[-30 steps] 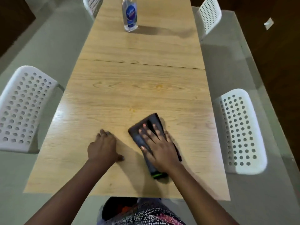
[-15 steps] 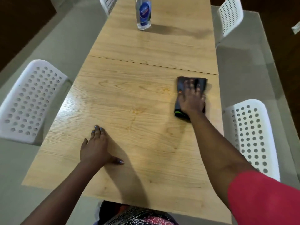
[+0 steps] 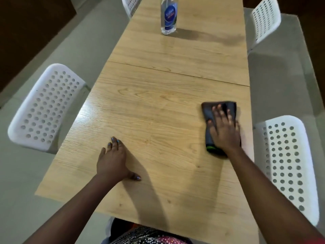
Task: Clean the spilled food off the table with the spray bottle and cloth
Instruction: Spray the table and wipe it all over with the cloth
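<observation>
A dark folded cloth (image 3: 209,113) with a green edge lies near the right edge of the long wooden table (image 3: 158,120). My right hand (image 3: 224,129) presses flat on the cloth with fingers spread. My left hand (image 3: 114,161) rests flat on the bare wood near the front left, holding nothing. A clear bottle with a blue label (image 3: 168,16) stands far up the table's middle; its top is cut off by the frame. I see no clear food spill on the wood.
White perforated chairs stand at the table's left (image 3: 45,108) and right (image 3: 288,164), with two more at the far left (image 3: 130,4) and far right (image 3: 263,20). A seam (image 3: 175,73) crosses the tabletop. Grey floor surrounds the table.
My right hand slid the cloth from the front middle out toward the far right edge, then drew it back a little. My left hand stayed planted on the wood.
</observation>
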